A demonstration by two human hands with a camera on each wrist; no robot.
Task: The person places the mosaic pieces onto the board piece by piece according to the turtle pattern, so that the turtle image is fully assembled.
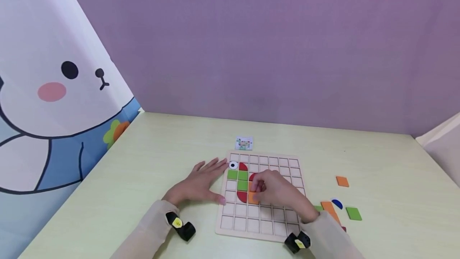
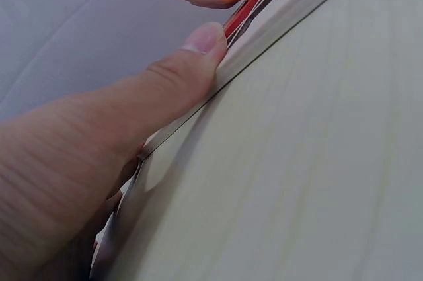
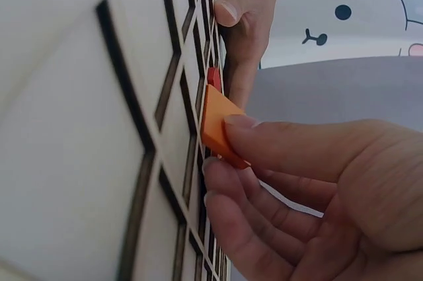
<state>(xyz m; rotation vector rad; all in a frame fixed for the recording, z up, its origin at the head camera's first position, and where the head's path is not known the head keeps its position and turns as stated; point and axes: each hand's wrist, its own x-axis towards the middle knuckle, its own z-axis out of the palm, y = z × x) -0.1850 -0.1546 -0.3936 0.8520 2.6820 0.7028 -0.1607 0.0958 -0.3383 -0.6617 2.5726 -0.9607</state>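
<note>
My right hand (image 1: 274,189) pinches an orange tile (image 3: 218,122) between thumb and fingers, tilted close over the wooden grid board (image 1: 244,235). My left hand (image 1: 199,185) is spread beside the board's left edge, its thumb (image 2: 205,40) against the rim. In the board's upper left lie a white eye piece (image 1: 233,165), green squares (image 1: 232,174) and red rounded pieces (image 1: 242,197). Another red piece (image 1: 252,176) is partly hidden by the right hand's fingers. In the right wrist view, a red piece (image 3: 213,77) shows just beyond the orange tile.
A small picture card (image 1: 244,143) lies behind the board. Loose pieces are to its right: an orange tile (image 1: 342,181), a blue half-round (image 1: 337,204), a green tile (image 1: 353,213) and a long orange piece (image 1: 330,212), some partly covered by the right sleeve. A purple backdrop (image 1: 269,51) stands behind the table.
</note>
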